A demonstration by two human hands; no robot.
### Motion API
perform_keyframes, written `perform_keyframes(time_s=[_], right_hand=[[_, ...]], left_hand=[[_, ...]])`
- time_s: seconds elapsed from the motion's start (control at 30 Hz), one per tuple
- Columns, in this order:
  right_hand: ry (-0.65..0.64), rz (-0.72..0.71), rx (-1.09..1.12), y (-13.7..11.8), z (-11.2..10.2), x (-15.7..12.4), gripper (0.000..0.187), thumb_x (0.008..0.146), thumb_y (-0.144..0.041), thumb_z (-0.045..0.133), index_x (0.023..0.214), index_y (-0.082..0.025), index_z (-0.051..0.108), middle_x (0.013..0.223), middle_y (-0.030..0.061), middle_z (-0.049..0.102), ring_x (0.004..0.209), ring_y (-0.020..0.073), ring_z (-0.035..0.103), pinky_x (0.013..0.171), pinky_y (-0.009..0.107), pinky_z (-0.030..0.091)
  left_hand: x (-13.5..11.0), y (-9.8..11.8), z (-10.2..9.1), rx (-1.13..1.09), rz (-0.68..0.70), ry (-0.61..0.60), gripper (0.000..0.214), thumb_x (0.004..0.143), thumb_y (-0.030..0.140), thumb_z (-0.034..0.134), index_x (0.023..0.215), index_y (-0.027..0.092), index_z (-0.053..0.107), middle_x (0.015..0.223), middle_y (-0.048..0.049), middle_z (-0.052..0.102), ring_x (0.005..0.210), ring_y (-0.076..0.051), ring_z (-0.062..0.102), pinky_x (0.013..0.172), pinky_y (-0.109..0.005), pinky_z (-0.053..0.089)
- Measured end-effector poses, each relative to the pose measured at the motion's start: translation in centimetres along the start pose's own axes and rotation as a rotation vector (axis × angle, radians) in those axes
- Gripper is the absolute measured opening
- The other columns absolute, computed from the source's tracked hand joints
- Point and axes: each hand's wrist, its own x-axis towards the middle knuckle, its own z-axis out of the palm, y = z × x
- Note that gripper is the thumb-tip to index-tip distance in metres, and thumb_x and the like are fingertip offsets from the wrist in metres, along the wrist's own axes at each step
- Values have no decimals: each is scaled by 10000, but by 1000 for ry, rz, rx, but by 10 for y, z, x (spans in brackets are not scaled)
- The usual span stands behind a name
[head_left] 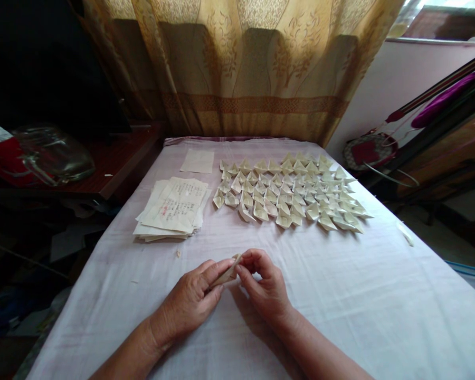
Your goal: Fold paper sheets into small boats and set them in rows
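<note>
"Where is our folded paper [228, 274]?"

"We have it between our two hands, up over the pale cloth [340, 306], at the near side of the paper boats [260, 212]."

"Which way does it point?"

"Its long way runs on a slant. One end is low and to the left, tucked in our left hand [188, 295]. The other end goes up and to the right, away from us, to our right hand [266, 285]."

"How does it look?"

"It's light tan, thin and slim. We see it partly from the edge, so it looks like a narrow strip. Our fingers hide a lot of it, so we can't tell its whole shape."

"What are our hands doing?"

"Our left hand is closed on the low end, thumb on the near side and fingers on the far side. Our right hand pinches the top end with its thumb and pointing finger."

"What else is near us?"

"The boats sit close together in rows, past our right hand. Past our left hand we see a messy pile of papers [178, 206] with black and red writing on top. One pale sheet [198, 161] lies just behind the pile."
</note>
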Motion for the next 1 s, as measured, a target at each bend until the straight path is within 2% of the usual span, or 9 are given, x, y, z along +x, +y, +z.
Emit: perform_keyframes(time_s=[0.2,0.43,0.53,0.7,0.87,1.0], right_hand=[[-1,2,-20,1,-1,-1,46,845,-173,623,855,-212,645,743,-22,691,644,105,617,620,194,495],[-8,10,2,0,-2,1,77,840,-206,637,895,-209,689,771,0,711,658,123,620,630,215,499],[-40,81,45,-2,-5,2,64,841,-256,641,847,-200,671,741,4,674,651,130,595,616,230,480],[-122,180,117,-4,-8,4,149,865,-315,600,772,-199,587,687,-12,560,629,130,522,597,246,439],[-111,87,42,-5,-8,4,143,876,-289,562,766,-199,575,706,-10,542,643,128,500,600,239,420],[-89,13,-43,-8,-7,4,150,877,-249,541,734,-208,551,678,-16,529,629,129,494,588,234,409]], left_hand=[[-1,-3,2,39,61,16,621,870,61,487,1418,353,484,1012,0,644,911,-130,647,838,-226,518],[-1,-5,3,51,143,20,687,891,31,468,1459,413,405,1001,6,622,901,-119,635,829,-212,514],[-2,-6,4,42,152,20,656,905,49,479,1449,411,421,968,8,620,869,-119,636,800,-207,519],[-2,-7,4,17,125,22,562,915,85,507,1402,365,487,968,8,647,861,-119,653,783,-199,525],[-1,-1,3,0,94,27,491,888,76,519,1321,307,527,1065,5,688,958,-129,667,862,-211,518],[-1,4,2,7,27,-3,429,875,92,512,1257,284,552,1070,1,702,955,-142,673,873,-232,524]])
